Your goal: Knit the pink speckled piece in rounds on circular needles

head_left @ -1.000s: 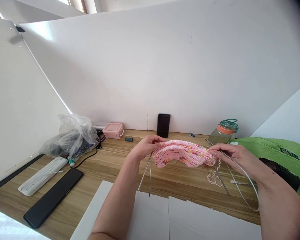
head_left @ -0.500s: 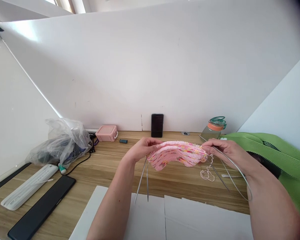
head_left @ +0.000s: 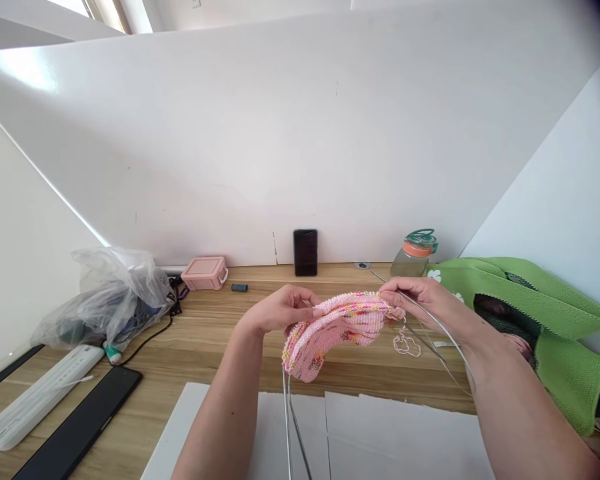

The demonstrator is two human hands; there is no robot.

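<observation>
A piece of pink knitting [head_left: 325, 337], flecked with yellow and magenta, is held up in an arch between my two hands. My left hand [head_left: 285, 310] pinches its upper edge left of the middle, and the left end droops below the fingers. At the other end my right hand [head_left: 413, 293] grips the top corner, with a curved needle cable [head_left: 445, 330] passing over its back. Metal knitting needles [head_left: 296, 427] hang from the drooping left end, and another needle [head_left: 425, 341] slants down on the right. Loose pink yarn [head_left: 406, 345] trails onto the table beneath my right hand.
A dark phone [head_left: 305, 253] leans on the white partition. Left stand a pink box [head_left: 205, 273], a clear plastic bag [head_left: 125, 293], a power strip [head_left: 45, 397] and a black slab [head_left: 80, 427]. Right are a bottle [head_left: 414, 255] and a green mesh bag [head_left: 560, 293]. White board [head_left: 395, 433] lies in front.
The knitting's left end has dropped lower, and its needles hang further down. My left hand now grips further in along the edge. The whole view has shifted slightly.
</observation>
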